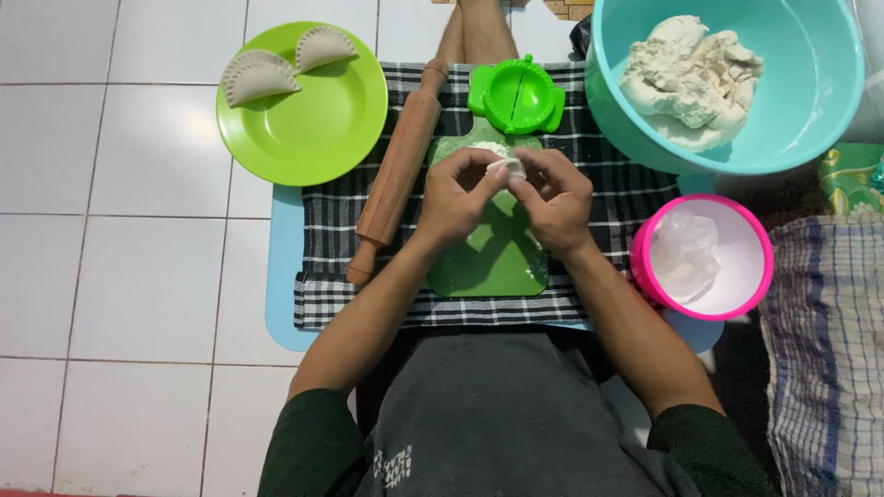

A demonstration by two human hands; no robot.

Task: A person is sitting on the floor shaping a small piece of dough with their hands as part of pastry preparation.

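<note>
Dough piece [509,168] sat pinched between both hands over green board [488,262] | I saw left hand [458,195] and right hand [554,198] fingers pressed on it, equally near | rolling pin [399,175] lay just left.

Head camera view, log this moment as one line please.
left hand + right hand: pinching small white dough piece | over green plastic cutting board | wooden rolling pin alongside | green plate: two folded dumplings
</note>
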